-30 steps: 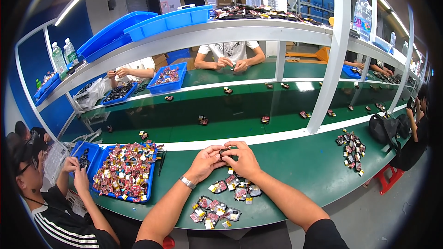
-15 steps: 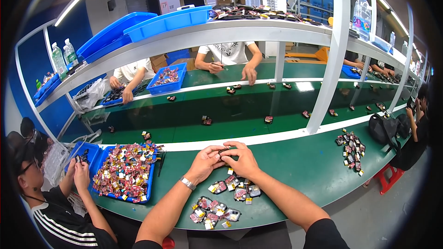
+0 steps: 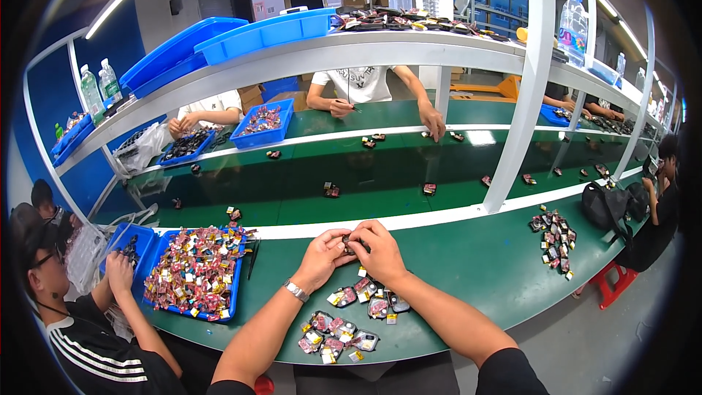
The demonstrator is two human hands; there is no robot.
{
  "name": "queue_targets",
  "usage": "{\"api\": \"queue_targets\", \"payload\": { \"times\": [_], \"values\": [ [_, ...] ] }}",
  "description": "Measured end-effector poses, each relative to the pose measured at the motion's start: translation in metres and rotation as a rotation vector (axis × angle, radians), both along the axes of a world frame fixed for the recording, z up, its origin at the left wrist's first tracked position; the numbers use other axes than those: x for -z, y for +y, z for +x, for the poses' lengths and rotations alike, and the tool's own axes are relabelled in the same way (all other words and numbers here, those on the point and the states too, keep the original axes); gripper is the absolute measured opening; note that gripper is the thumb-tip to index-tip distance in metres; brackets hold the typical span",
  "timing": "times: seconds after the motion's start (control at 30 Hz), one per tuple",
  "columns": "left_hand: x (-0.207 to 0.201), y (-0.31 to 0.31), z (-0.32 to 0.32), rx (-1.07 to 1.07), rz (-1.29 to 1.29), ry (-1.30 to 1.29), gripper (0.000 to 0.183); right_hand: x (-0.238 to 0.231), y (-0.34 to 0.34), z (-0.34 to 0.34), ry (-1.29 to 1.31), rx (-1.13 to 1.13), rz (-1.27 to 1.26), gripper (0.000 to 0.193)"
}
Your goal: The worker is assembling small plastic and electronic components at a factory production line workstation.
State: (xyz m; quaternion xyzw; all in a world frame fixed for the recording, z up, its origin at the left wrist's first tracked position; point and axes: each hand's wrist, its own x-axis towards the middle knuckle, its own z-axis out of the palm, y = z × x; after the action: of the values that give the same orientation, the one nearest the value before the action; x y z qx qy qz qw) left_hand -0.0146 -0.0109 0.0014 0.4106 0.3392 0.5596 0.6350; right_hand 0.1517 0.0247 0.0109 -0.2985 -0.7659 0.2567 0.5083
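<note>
Over the green table, my left hand and my right hand meet, both closed on one small dark case. Fingers cover most of the case, so its inside cannot be made out. Nearer to me lie two loose groups of small open electronic units: one group beside my right forearm, the other group closer to the table's front edge. These units show red circuit boards, white and yellow parts and dark shells.
At left stands a blue tray heaped with red circuit boards, with black tweezers beside it. A co-worker sits there. A pile of units and a black bag lie right. Beyond the white rail, a green belt carries scattered units.
My right fingers have shifted and curled more over the case; my left hand stays nearly still. Across the belt, a co-worker's hand has moved right, to a unit. Units on the belt drifted slightly right.
</note>
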Motion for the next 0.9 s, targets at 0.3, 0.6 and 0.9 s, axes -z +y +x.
{"api": "queue_targets", "payload": {
  "times": [0.3, 0.6, 0.9],
  "values": [
    [-0.001, 0.0, 0.004, -0.019, -0.022, 0.002, 0.029, 0.007, 0.004, -0.004, -0.01, 0.108, 0.074, 0.014],
    [0.012, 0.004, 0.006, -0.123, 0.044, 0.281, 0.025, 0.007, 0.007, -0.001, 0.004, 0.026, -0.269, 0.021],
    [0.006, 0.005, 0.008, -0.279, 0.105, 0.227, 0.039, 0.01, 0.11, 0.011, 0.008, 0.255, -0.394, 0.028]
  ]
}}
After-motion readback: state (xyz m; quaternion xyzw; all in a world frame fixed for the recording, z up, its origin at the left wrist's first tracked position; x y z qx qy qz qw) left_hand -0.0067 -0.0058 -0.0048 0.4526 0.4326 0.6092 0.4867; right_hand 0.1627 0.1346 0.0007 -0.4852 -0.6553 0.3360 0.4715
